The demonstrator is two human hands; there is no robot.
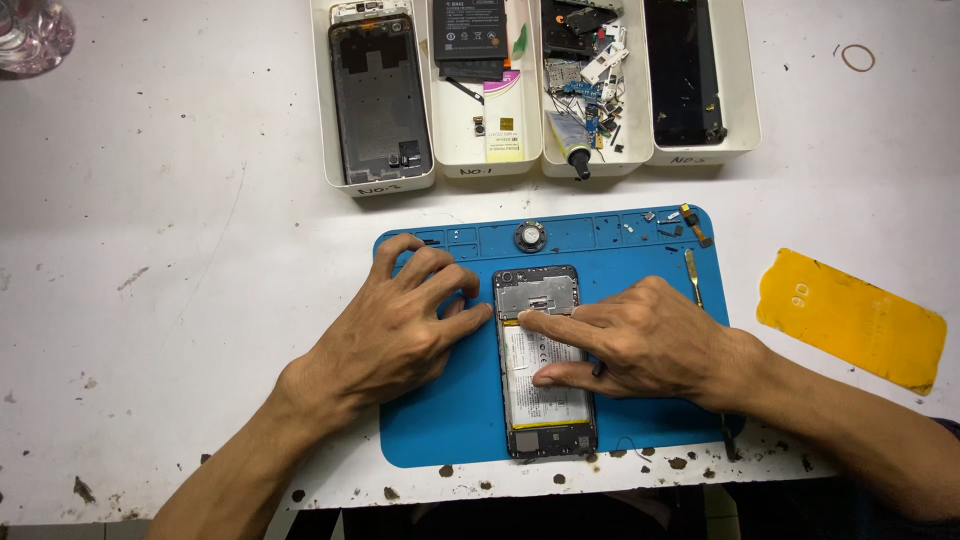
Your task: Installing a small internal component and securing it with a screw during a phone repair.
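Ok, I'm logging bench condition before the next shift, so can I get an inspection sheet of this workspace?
Surface: white table, scuffed, dark crumbs along the near edge; blue mat on it.
Job's things: opened phone flat on the mat, back off, battery showing.
Clutter: four white trays of phone parts, glue tube, yellow sheet, metal pry tool, round part, rubber band.
Hands: left hand pressing the mat, touching the phone's edge; right hand resting on the phone.
Cables: nothing seen.
Surroundings: glass object at far left.

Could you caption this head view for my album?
Left hand steadies an opened phone on a blue mat; right hand presses its battery.
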